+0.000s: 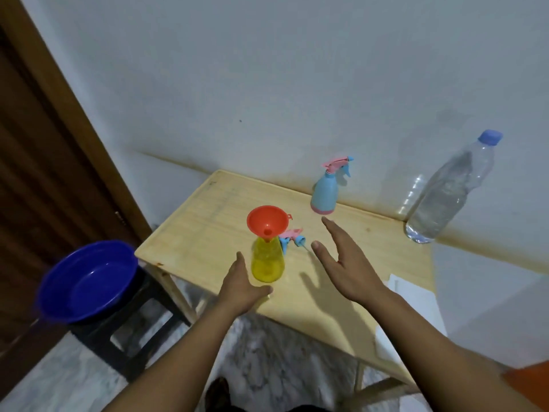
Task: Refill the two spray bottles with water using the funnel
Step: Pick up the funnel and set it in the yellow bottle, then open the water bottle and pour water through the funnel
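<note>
You have the red funnel (267,223) sitting in the open yellow bottle (267,261) near the table's front edge, but both your left hand (242,288) and right hand (346,263) are open and empty, the big water bottle (448,191) is capped, and the blue bottle (325,193) waits behind.

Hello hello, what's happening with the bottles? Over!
Both hands open, left hand beside yellow bottle, right hand hovering. Funnel seated in it. Water bottle capped. Nothing blocking.
</note>
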